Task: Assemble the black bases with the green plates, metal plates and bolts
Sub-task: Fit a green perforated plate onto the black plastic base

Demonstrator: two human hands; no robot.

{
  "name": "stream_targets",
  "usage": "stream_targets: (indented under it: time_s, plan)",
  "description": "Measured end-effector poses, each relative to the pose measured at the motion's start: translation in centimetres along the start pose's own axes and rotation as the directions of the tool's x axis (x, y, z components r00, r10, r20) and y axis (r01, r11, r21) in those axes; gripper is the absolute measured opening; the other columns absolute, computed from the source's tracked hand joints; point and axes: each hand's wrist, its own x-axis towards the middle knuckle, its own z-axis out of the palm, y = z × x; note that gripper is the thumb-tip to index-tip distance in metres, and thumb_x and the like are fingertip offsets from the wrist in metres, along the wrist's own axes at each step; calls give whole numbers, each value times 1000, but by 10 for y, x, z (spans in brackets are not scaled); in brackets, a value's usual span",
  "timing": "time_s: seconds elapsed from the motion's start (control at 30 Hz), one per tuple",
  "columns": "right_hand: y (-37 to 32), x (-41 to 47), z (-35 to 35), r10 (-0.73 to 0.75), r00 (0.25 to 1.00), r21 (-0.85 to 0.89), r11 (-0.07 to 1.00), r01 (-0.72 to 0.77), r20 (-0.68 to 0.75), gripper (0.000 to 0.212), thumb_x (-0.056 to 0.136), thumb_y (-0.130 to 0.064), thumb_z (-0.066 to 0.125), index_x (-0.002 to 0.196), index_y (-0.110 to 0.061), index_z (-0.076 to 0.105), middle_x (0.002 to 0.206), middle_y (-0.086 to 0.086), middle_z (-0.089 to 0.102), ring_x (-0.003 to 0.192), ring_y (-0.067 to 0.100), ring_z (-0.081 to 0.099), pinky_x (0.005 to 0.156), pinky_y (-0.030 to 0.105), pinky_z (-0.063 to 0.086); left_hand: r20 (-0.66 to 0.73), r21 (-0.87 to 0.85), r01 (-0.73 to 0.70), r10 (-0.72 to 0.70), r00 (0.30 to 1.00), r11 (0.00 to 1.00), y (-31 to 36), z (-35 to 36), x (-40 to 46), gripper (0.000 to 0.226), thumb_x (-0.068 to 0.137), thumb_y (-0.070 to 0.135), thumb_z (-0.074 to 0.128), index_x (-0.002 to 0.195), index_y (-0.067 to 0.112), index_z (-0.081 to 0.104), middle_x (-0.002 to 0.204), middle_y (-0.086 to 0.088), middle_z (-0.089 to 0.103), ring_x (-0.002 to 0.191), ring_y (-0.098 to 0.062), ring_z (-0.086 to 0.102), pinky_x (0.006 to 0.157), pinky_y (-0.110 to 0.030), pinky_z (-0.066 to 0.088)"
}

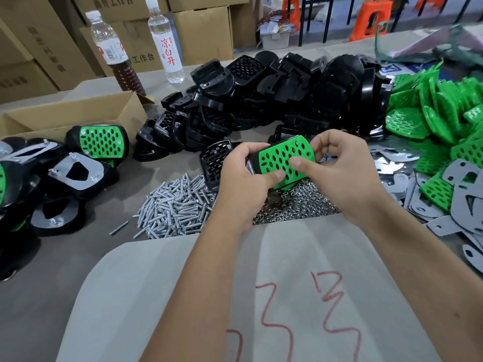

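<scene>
1. The stock was laid out in an arc round the worker, which I judge was for reach. A heap of black bases [274, 100] ran along the far edge of the counter [78, 257], the green plates [439, 111] were piled toward the far right corner, and the grey metal plates [449, 205] lay along the right edge.
2. The bolts [175, 205] were heaped near the middle of the counter, with a pile of nuts [295, 205] just beside them, directly under the hands.
3. Finished units [99, 145], green faces on black bodies and some turned over to show metal plates, were stacked at the left edge in front of an open cardboard box [78, 113], probably set aside as done.
4. One black base [252, 163] with a green plate [285, 160] laid on it was held above the nuts, tilted toward the camera. That looked like the seating of the plate before bolting, since no bolt showed in it.
5. The left hand [243, 178] was curled round the base's left end, thumb pressing the green face.
6. The right hand [337, 165] clasped the right end, thumb on the plate, fingers bent over the far edge.
</scene>
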Motion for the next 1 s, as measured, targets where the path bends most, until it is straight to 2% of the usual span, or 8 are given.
stream_targets:
  time_s: [0.23, 0.37, 0.47, 0.53, 0.63, 0.73, 0.93, 1.0]
  plan:
    - [1, 3, 9, 89, 996, 52, 995, -89, -8, 22, 86, -20, 86, 89, -17, 64, 79, -5, 61, 60, 11, 56, 43, 13, 41, -35, -208, 128, -138, 990, 970, 4, 6, -3, 29, 90, -4, 73, 118, 1, 68, 111, -22, 75, 97, -30, 73, 88, -49, 63]
    - [-1, 3, 9, 88, 994, 70, 993, -92, 65, 23, 87, -20, 85, 91, -14, 64, 79, 0, 60, 54, 7, 52, 46, 15, 41, -37, -309, 153, -173, 984, 938, 4, 7, -2, 15, 99, 7, 66, 109, -4, 70, 96, -17, 74, 82, -23, 72, 71, -37, 64]
    - [-5, 1, 6, 111, 987, 134, 983, -125, 113, 31, 85, -21, 86, 100, -13, 60, 87, 6, 61, 67, 16, 53, 51, 25, 42, -27, -383, 167, -192, 981, 908, 4, 6, 0, 12, 99, 6, 65, 105, -3, 70, 92, -15, 73, 78, -23, 72, 65, -35, 62]
    - [-8, 0, 3, 157, 969, 202, 960, -196, 193, 33, 88, -23, 84, 112, -17, 61, 103, 5, 73, 80, 18, 67, 53, 25, 46, -5, -420, 168, -187, 982, 892, 4, 5, 0, 8, 97, 7, 67, 101, 3, 73, 95, -16, 74, 83, -26, 72, 71, -42, 63]
    - [-13, -4, -1, 132, 929, 293, 925, -241, 346, 24, 98, -16, 71, 121, -15, 68, 110, 10, 77, 92, 22, 74, 61, 28, 55, 43, -415, 152, -147, 988, 897, 4, 1, 0, 10, 94, 9, 70, 103, 7, 74, 100, -15, 75, 87, -26, 72, 73, -42, 61]
    - [-14, -5, -3, 120, 936, 363, 899, -243, 330, 20, 98, -3, 66, 117, -6, 67, 110, 20, 75, 91, 27, 73, 61, 27, 56, 100, -345, 137, -109, 989, 928, 4, -2, 0, 17, 94, 10, 72, 111, 9, 74, 106, -15, 76, 94, -27, 71, 78, -43, 62]
    - [-12, -4, -5, 138, 925, 365, 890, -272, 353, 22, 100, -3, 63, 122, -3, 66, 105, 14, 75, 89, 24, 68, 57, 23, 46, 160, -283, 165, -123, 979, 945, 11, -15, 0, 33, 87, 14, 75, 116, -2, 71, 102, -16, 74, 90, -29, 74, 86, -55, 62]
    - [-12, -4, -5, 131, 927, 362, 894, -263, 351, 24, 99, -5, 64, 122, -4, 67, 110, 16, 76, 95, 29, 69, 63, 28, 49, 160, -262, 159, -119, 980, 952, 12, -17, 0, 25, 89, 10, 74, 112, -1, 72, 97, -14, 76, 85, -28, 76, 79, -57, 63]
